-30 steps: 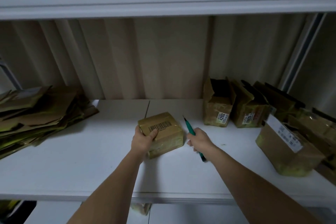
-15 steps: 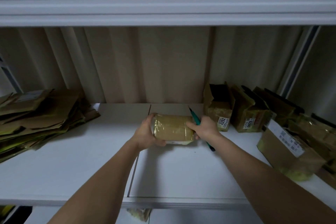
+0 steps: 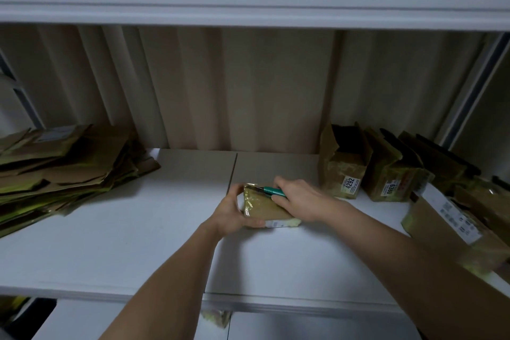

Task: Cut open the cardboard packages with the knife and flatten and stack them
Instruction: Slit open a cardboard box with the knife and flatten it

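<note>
Small taped cardboard package (image 3: 263, 208) on the white shelf (image 3: 110, 246), near the middle. Left hand (image 3: 230, 214) gripping its left end, fingers curled around the near edge. Right hand (image 3: 296, 199) over its right side, fingers clamped on a green-handled knife (image 3: 271, 190), tip touching the top far edge. Flattened cardboard stack (image 3: 63, 165) at far left; opened boxes (image 3: 386, 171) at right.

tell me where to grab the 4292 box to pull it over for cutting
Grip the 4292 box by its closed lower body, coming from the front left, where bare shelf leaves room. Its top flaps stand open and floppy, and another box crowds its right side.
</note>
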